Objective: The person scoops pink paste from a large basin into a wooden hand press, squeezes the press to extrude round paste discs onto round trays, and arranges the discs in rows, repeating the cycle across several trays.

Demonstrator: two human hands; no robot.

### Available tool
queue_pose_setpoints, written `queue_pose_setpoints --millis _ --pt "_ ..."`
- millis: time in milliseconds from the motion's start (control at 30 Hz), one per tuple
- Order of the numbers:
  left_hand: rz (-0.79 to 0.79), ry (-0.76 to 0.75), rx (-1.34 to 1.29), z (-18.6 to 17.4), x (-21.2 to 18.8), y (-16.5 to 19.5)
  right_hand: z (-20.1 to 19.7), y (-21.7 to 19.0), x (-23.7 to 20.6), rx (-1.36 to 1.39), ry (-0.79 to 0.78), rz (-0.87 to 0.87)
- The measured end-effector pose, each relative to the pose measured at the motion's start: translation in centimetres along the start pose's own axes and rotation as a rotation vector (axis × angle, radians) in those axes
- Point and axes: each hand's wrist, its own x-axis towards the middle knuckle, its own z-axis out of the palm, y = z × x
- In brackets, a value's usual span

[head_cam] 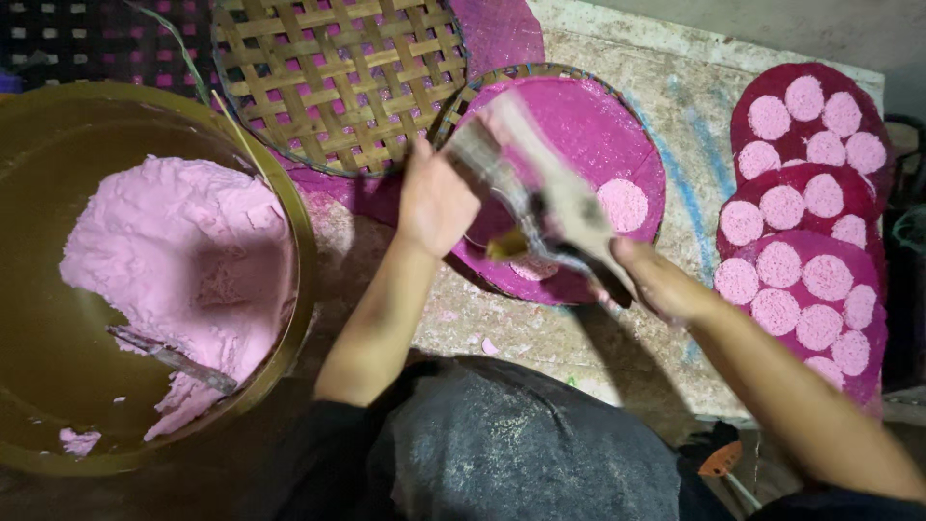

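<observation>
We are looking down on a worn, pale counter [540,333] smeared with blue and pink. A big brass-coloured basin [39,386] is sitting at nine o'clock, and a mass of soft pink dough [174,260] is filling its right half, with a thin tool [174,359] lying in it.

At twelve o'clock an empty woven bamboo tray [338,82] is resting on magenta cloth. Just right of it a second tray lined with a magenta sheet [579,125] is carrying one round pink cake [622,205] near its three-o'clock edge.

Over the lower rim of this tray both hands are working. The left hand [436,203] is curled shut around the near end of a flat, pale press-like tool [535,188], which is blurred with motion. The right hand [656,280] is closing on its dark handle end at five o'clock; we cannot tell exactly how its fingers are lying. A small yellowish piece is showing between the hands.

At three o'clock a stack of three filled magenta sheets [805,232] is overlapping, each bearing rows of finished pink cakes.

We are judging the work as well under way: three sheets are full, the current one is holding a single cake, and much dough is remaining in the basin.
</observation>
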Motion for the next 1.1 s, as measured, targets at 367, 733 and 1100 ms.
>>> queue_pose_setpoints --millis 367,733,1100 --pt "0.228 0.058 -0.326 -2.1 3.3 2.7 -0.1 -9.1 7.0 -0.438 0.092 0.434" --pt "0.266 0.149 -0.408 -5.8 2.8 -0.3 0.9 -10.9 6.8 -0.595 0.117 0.459" --pt "0.296 0.171 -0.208 -4.9 4.3 4.1 3.2 -9.0 9.1 -0.626 0.264 0.035"
